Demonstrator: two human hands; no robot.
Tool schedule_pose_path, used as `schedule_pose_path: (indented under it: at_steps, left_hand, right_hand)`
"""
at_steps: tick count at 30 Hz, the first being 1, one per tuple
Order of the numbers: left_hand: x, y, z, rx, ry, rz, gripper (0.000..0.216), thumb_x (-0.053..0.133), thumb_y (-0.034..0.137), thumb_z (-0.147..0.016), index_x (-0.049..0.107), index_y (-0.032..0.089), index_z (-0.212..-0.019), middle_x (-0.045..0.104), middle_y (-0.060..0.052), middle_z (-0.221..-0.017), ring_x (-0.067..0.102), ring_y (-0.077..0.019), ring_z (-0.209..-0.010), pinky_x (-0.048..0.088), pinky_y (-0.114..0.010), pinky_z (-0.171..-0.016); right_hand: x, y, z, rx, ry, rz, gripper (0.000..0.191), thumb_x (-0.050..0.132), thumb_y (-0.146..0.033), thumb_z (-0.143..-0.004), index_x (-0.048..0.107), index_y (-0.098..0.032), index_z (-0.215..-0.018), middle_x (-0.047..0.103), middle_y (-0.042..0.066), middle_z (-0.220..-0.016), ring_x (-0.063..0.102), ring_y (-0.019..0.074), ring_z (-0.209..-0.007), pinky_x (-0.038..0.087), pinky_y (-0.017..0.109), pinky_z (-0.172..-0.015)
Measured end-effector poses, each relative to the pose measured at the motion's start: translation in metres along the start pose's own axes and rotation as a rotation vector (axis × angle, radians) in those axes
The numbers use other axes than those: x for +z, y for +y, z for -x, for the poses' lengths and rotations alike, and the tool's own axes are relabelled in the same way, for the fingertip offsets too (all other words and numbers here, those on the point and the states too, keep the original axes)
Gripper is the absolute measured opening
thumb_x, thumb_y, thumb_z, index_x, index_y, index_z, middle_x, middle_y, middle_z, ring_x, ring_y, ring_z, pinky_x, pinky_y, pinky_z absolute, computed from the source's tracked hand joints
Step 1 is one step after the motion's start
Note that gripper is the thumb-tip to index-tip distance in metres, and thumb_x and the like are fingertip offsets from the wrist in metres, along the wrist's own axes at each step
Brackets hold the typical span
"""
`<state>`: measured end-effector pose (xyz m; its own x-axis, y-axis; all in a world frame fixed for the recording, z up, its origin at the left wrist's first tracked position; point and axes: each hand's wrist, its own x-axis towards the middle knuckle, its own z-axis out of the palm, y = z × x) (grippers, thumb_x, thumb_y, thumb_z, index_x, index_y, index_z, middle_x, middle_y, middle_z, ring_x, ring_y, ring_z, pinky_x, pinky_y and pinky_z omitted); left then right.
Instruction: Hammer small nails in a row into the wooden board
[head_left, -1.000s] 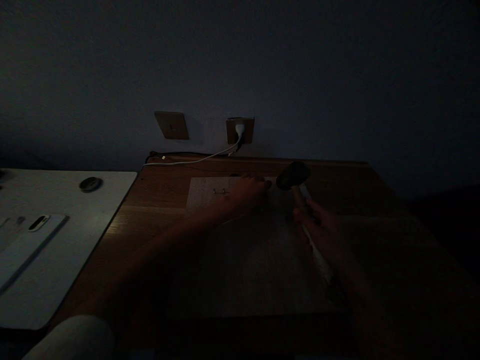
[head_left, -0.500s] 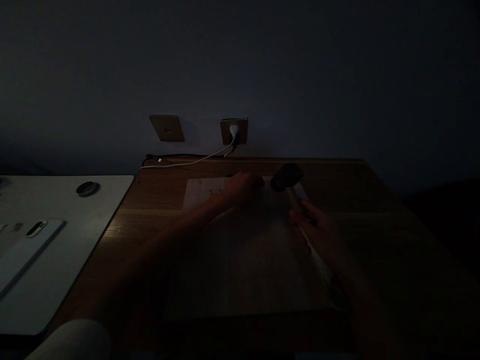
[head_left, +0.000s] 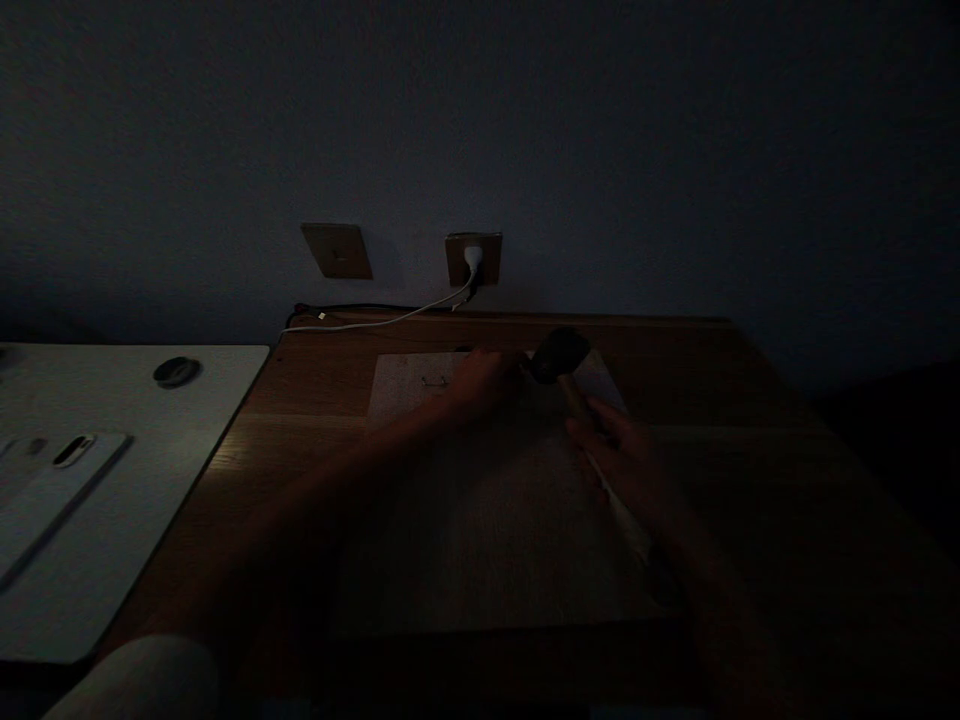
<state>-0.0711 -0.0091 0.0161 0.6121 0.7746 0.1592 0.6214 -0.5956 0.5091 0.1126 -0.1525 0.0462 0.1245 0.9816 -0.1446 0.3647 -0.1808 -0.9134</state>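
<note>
Over the board (head_left: 405, 382), right hand (head_left: 622, 462) clasps the hammer (head_left: 559, 354); its head just beside left hand (head_left: 484, 382).

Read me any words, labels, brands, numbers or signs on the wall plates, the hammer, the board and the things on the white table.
None can be read; the picture is very dark.
Brown square wall plate and brown socket plate: no marking shows.
Dark-headed wooden-handled hammer in the right hand: no mark visible.
Pale flat board: no print visible.
Flat grey slab on the white table: too dim to tell.
</note>
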Motion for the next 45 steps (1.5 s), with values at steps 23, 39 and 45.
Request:
schedule_pose_path:
  at_steps: [23,39,45]
  left_hand:
    - [-0.026,0.025,0.026,0.083,-0.09,-0.278,0.031,0.059,0.024,-0.097,0.066,0.015,-0.125,0.073,-0.014,-0.117,0.071,-0.0284,-0.105,0.056,-0.037,-0.088]
    - [-0.002,0.03,-0.014,0.028,-0.066,-0.034,0.03,0.061,0.012,-0.091,0.079,0.02,-0.114,0.08,-0.008,-0.109,0.075,-0.0217,-0.094,0.058,-0.032,-0.085]
    - [0.012,0.022,-0.023,0.039,0.005,-0.089,0.029,0.061,0.015,-0.092,0.081,0.018,-0.112,0.08,-0.011,-0.106,0.073,-0.0254,-0.101,0.057,-0.039,-0.095]
  right_hand:
    - [0.005,0.006,-0.001,0.055,-0.005,0.025,0.042,0.062,-0.054,-0.086,0.063,-0.02,-0.11,0.049,-0.009,-0.046,0.045,0.0133,-0.032,0.034,0.024,-0.032]
    - [-0.025,0.0,0.014,0.078,0.104,-0.039,0.031,0.064,-0.057,-0.085,0.055,-0.027,-0.084,0.047,-0.009,-0.042,0.042,0.0119,-0.03,0.034,0.024,-0.031]
    - [-0.029,0.003,0.016,0.094,0.106,-0.049,0.033,0.063,-0.057,-0.084,0.056,-0.026,-0.087,0.047,-0.01,-0.041,0.041,0.011,-0.03,0.032,0.022,-0.031]
